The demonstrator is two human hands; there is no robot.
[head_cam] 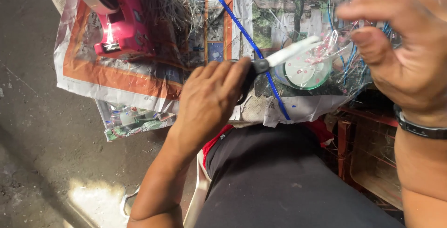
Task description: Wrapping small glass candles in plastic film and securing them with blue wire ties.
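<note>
We note a pink device (122,21) at upper left of the frame, resting on spread newspaper (139,77). A blue strip (242,32) runs diagonally across centre. Grey floor (42,130) fills the left side.

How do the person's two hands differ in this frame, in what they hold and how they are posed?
The left hand grips black-handled scissors with whitish blades, knuckles up; the right hand holds no tool, its fingers pinched by thin clear and blue strips. The left hand sits mid-frame and sharp; the right hand is raised nearer the camera and blurred. Only the right wrist wears a black band. Both hands are bare, above the newspaper.
</note>
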